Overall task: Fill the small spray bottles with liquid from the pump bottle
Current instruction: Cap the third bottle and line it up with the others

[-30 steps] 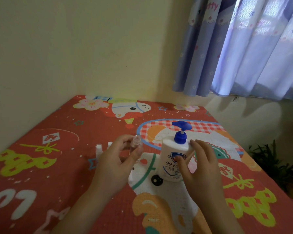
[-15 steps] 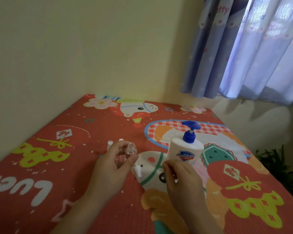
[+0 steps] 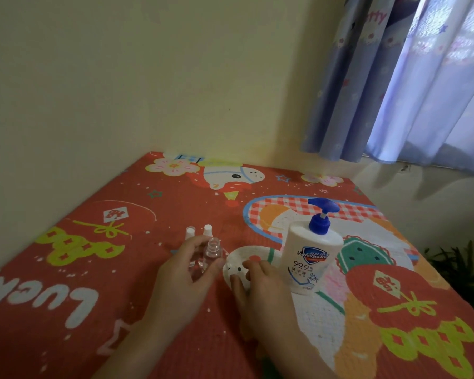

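Observation:
My left hand (image 3: pixel 184 280) grips a small clear spray bottle (image 3: pixel 211 251) upright just above the mat, its neck uncapped. Right of it, a white spray head (image 3: pixel 231 269) lies on the mat, and the thumb and fingertips of my right hand (image 3: pixel 260 291) pinch it. The white pump bottle (image 3: pixel 309 258) with a blue pump (image 3: pixel 322 214) stands untouched just right of my right hand. Two more small bottles with white caps (image 3: pixel 199 231) stand behind my left hand, partly hidden by it.
A red cartoon-print mat (image 3: pixel 93 269) covers the surface, which meets yellow walls at the left and back. Blue curtains (image 3: pixel 411 86) hang at the upper right. A green plant (image 3: pixel 457 272) sits beyond the mat's right edge.
My right hand left the pump bottle and moved left and down to the white spray head. My left hand lowered the clear bottle a little. The camera view shifted left.

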Demonstrator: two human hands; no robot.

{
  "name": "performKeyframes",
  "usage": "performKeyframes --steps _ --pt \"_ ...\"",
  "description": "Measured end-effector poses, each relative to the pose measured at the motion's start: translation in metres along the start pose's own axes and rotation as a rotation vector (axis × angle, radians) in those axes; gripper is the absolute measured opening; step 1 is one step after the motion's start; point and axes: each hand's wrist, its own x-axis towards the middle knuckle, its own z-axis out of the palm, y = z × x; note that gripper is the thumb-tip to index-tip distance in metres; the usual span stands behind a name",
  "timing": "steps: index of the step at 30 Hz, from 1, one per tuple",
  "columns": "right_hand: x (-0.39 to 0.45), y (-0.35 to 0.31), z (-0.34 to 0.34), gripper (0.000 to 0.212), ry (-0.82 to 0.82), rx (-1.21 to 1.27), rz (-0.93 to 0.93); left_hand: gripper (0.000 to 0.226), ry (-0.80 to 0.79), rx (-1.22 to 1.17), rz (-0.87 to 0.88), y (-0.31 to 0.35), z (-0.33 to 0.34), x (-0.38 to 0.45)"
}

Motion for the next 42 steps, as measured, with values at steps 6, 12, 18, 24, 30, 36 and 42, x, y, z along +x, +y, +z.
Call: performKeyframes --steps 6,12,18,24,30,36,42 --pt "0.002 -0.006 0.018 0.030 0.005 -0.101 0.029 0.045 0.028 -0.009 -0.014 -0.006 0.000 -0.001" --pt "0.005 -0.004 0.022 0.032 -0.041 -0.116 0.073 0.045 0.039 -0.015 -0.032 -0.012 0.001 0.002" --pt "0.009 0.000 0.006 0.024 -0.007 0.069 0.159 0.041 0.034 -0.020 -0.034 -0.012 -0.001 0.002" --pt "0.015 -0.009 -0.027 0.020 0.188 0.300 0.108 0.040 0.031 -0.019 -0.034 -0.012 0.001 0.001" --pt "0.016 -0.013 -0.054 0.018 0.359 0.696 0.002 0.042 0.049 0.015 -0.018 -0.012 0.002 0.001" --pt "0.016 -0.016 -0.067 0.014 0.327 0.803 -0.067 0.034 0.047 0.031 -0.017 -0.014 0.002 0.001" --pt "0.014 -0.021 -0.070 0.011 0.245 0.704 -0.116 0.030 0.017 0.040 -0.019 -0.011 0.002 0.000"
